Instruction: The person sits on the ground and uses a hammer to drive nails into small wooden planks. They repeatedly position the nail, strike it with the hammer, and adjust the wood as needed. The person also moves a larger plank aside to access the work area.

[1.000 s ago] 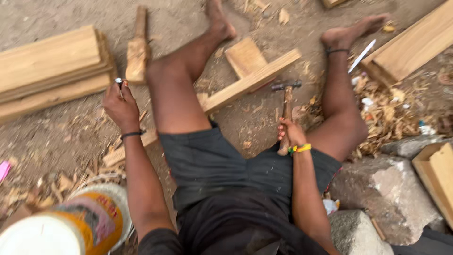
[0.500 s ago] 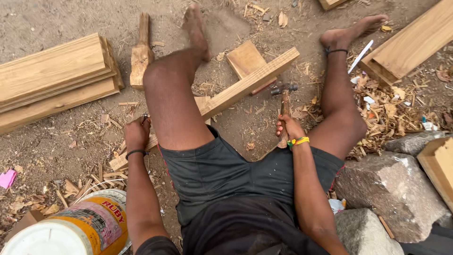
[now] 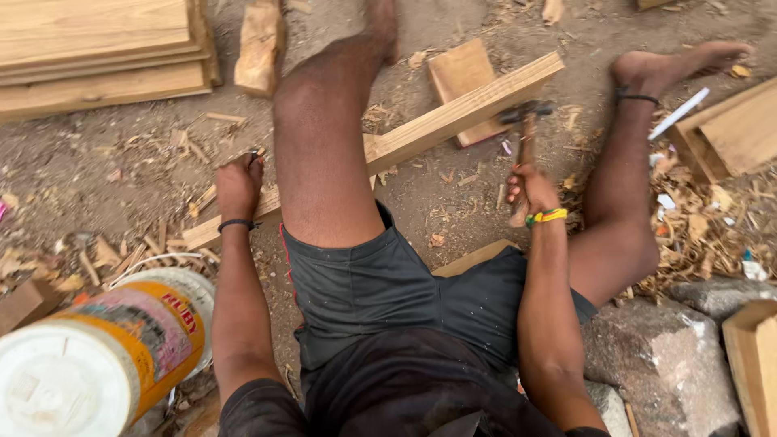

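Observation:
I sit on the ground with a long wooden batten (image 3: 453, 113) running under my left leg. My right hand (image 3: 532, 193) grips the wooden handle of a hammer (image 3: 526, 121), whose dark head hovers at the batten between my legs. My left hand (image 3: 239, 184) is closed low on the ground beside the batten's near end, pinching a small dark nail-like thing at the fingertips. A square wood block (image 3: 463, 77) lies under the batten's far end.
Stacked planks (image 3: 97, 48) lie at the far left, with a short wood piece (image 3: 259, 44) next to them. A yellow-and-white plastic bucket (image 3: 89, 356) stands near left. Rocks (image 3: 664, 364), a wooden box (image 3: 732, 133) and shavings lie on the right.
My left hand dropped from raised in the air down to the ground by the batten. The right hand kept hold of the hammer, and the view moved closer.

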